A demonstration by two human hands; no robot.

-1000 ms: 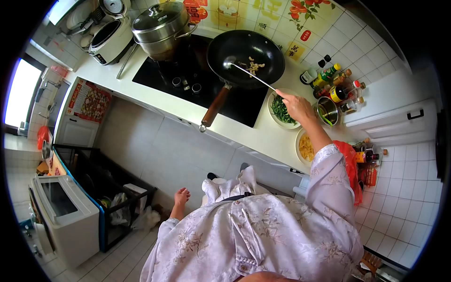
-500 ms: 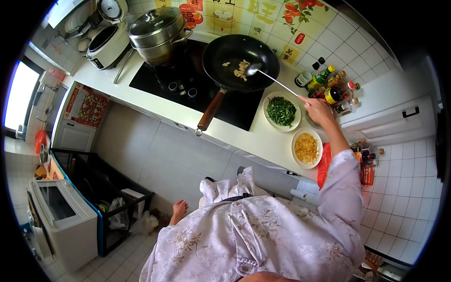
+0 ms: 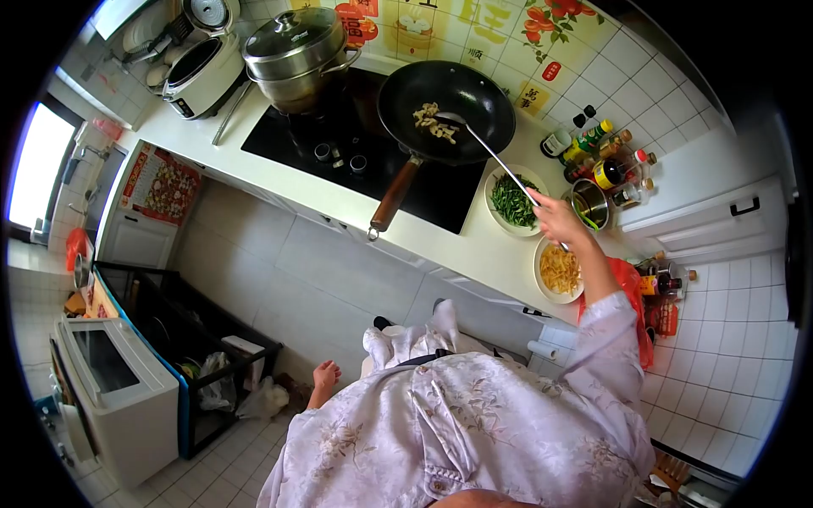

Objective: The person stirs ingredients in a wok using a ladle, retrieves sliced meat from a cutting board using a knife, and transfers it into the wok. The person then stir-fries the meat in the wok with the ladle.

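Right fingers [image 3: 549, 209] grasp the ladle [image 3: 500, 158]; its head lies beyond, in the wok [image 3: 487, 93]; left fingers [image 3: 331, 369] half-curled.

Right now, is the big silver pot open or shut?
Shut. The silver pot has its lid on top, with the knob pointing up.

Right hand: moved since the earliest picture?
Yes, the right hand shifted toward the plate of yellow strips, judged against the plate of greens.
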